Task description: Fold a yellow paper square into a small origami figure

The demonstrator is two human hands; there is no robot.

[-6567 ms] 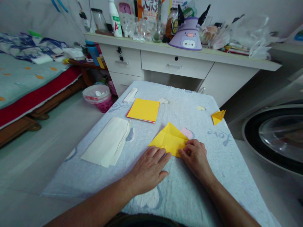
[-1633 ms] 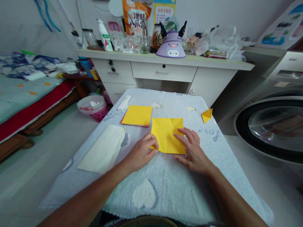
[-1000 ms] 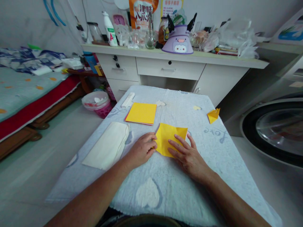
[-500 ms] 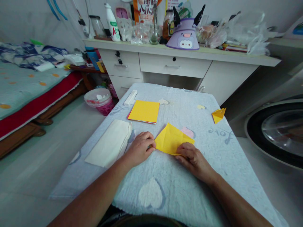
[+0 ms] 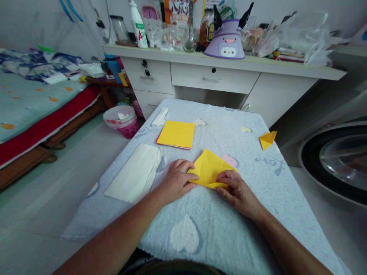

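Note:
A yellow paper sheet (image 5: 210,170), folded into a triangle, lies on the light blue cloth-covered table (image 5: 218,229). My left hand (image 5: 177,181) pinches the triangle's left corner with its fingers curled. Pressing down on the near right edge of the fold is my right hand (image 5: 236,189), fingers bent and together. Both forearms reach in from the bottom of the view.
A stack of yellow square sheets (image 5: 176,134) lies beyond the hands. A small folded yellow piece (image 5: 267,139) sits at the table's right edge. A folded cream cloth (image 5: 136,177) and a white stick (image 5: 159,116) lie left. A desk (image 5: 218,76), pink bin (image 5: 122,119) and bed (image 5: 34,103) stand around.
The flat yellow square has been folded corner to corner into a triangle. My right hand slid from the sheet's middle to its near right edge; my left hand stays at the left corner.

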